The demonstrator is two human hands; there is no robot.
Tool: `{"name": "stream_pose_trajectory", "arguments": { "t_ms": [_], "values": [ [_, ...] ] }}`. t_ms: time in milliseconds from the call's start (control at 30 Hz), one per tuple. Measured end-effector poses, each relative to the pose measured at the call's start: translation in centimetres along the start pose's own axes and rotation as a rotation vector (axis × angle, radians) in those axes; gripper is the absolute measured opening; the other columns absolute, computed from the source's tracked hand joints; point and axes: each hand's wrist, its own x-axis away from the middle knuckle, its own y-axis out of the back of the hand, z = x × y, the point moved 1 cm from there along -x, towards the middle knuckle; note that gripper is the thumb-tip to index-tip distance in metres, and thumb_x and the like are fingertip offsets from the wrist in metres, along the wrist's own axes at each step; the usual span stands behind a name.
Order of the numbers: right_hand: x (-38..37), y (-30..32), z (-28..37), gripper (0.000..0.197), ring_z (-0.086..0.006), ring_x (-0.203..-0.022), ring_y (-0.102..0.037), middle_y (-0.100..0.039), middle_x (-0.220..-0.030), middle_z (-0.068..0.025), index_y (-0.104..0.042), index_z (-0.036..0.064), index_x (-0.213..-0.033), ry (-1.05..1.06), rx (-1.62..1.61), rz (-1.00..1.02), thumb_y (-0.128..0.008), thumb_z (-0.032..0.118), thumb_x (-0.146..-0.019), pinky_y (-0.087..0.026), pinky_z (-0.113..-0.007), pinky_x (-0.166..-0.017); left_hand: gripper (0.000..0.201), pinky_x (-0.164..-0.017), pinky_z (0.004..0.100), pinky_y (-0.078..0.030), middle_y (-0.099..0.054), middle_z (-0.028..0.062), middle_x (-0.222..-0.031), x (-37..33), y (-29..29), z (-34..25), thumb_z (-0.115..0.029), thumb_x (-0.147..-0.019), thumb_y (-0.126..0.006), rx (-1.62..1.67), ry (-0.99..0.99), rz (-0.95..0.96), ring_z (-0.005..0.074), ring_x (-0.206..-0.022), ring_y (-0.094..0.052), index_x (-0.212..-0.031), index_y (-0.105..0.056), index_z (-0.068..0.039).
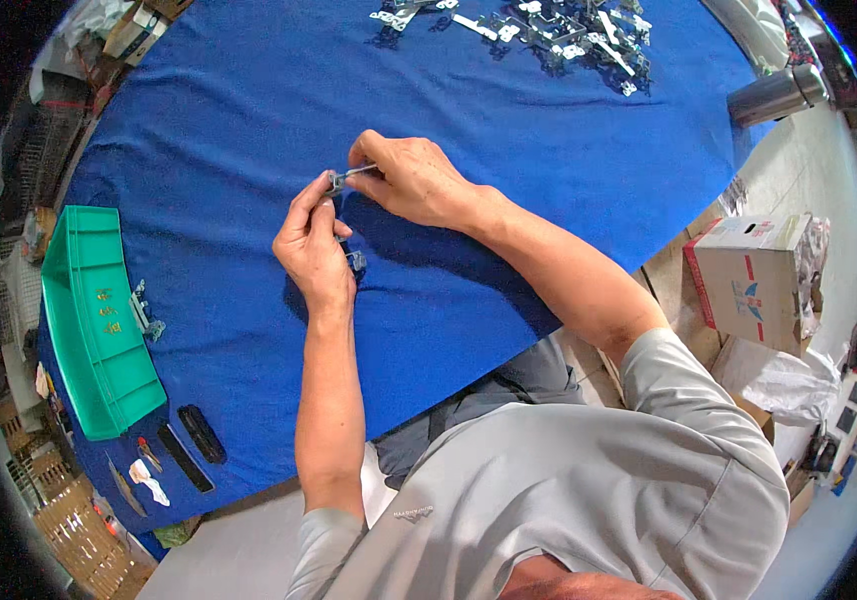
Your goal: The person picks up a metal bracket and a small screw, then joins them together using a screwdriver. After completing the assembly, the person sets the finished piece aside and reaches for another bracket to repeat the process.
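My left hand (317,258) is closed, its fingertips pinching a small grey metal part (334,184) above the blue cloth. From the right, my right hand (417,182) is closed on a thin metal strip or rod (361,170) that meets this part. Whether the strip is a separate piece or belongs to the part, I cannot tell. Another small metal piece (357,262) shows just beside my left palm; whether the hand holds it or it lies on the cloth is unclear.
A heap of metal brackets (589,38) lies at the far side of the blue cloth (239,120). To the left stands a green plastic bin (139,372), with several metal pieces (141,308) beside it. A black case (202,433) lies nearer. A cardboard box (749,275) stands at the right.
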Motion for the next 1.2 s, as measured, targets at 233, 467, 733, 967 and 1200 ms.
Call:
{"name": "stream_pose_trajectory", "arguments": {
  "t_ms": [233,467,733,967,1200],
  "values": [
    [-0.11,0.46,0.06,0.022,-0.0345,-0.072,-0.067,-0.067,-0.078,-0.0158,-0.056,0.0022,-0.088,-0.066,0.205,0.202,-0.063,0.023,-0.092,-0.051,-0.043,-0.061,0.026,-0.053,0.018,-0.045,-0.07,0.0102,-0.103,0.03,-0.12,-0.06,0.007,-0.091,-0.055,-0.025,-0.037,0.001,0.0058,-0.068,-0.057,-0.113,-0.069,0.003],
    [-0.11,0.52,-0.14,0.023,-0.0359,-0.073,-0.067,-0.068,-0.079,-0.0165,-0.056,0.0023,-0.092,-0.052,0.124,0.169,-0.063,0.024,-0.093,-0.051,-0.043,-0.062,0.027,-0.054,0.0185,-0.046,-0.07,0.0098,-0.102,-0.01,-0.2,-0.04,0.008,-0.09,-0.055,-0.019,-0.025,-0.001,0.0069,-0.067,-0.056,-0.113,-0.069,0.003],
    [-0.04,0.35,-0.09,0.025,-0.0363,-0.074,-0.067,-0.068,-0.079,-0.0171,-0.057,0.0014,-0.09,-0.019,0.032,0.064,-0.063,0.025,-0.092,-0.052,-0.043,-0.063,0.027,-0.054,0.0184,-0.045,-0.07,0.0101,-0.102,-0.01,-0.18,-0.13,0.008,-0.09,-0.055,0.003,-0.001,-0.018,0.0066,-0.066,-0.055,-0.112,-0.069,0.003],
    [0.06,0.08,-0.04,0.025,-0.0353,-0.073,-0.066,-0.065,-0.076,-0.0164,-0.058,0.0017,-0.085,-0.028,0.052,0.073,-0.062,0.026,-0.093,-0.05,-0.044,-0.062,0.026,-0.053,0.0186,-0.045,-0.07,0.0101,-0.101,-0.02,-0.03,-0.02,0.007,-0.091,-0.055,-0.009,0.004,-0.025,0.0065,-0.067,-0.056,-0.112,-0.069,0.003],
    [-0.05,0.09,-0.31,0.024,-0.0343,-0.075,-0.066,-0.066,-0.078,-0.0155,-0.059,0.0019,-0.084,-0.043,0.217,0.187,-0.065,0.024,-0.09,-0.051,-0.043,-0.063,0.026,-0.054,0.0189,-0.046,-0.07,0.01,-0.102,-0.01,-0.1,0.01,0.008,-0.091,-0.055,-0.035,-0.039,-0.012,0.0075,-0.071,-0.06,-0.112,-0.069,0.002]
  ]
}}
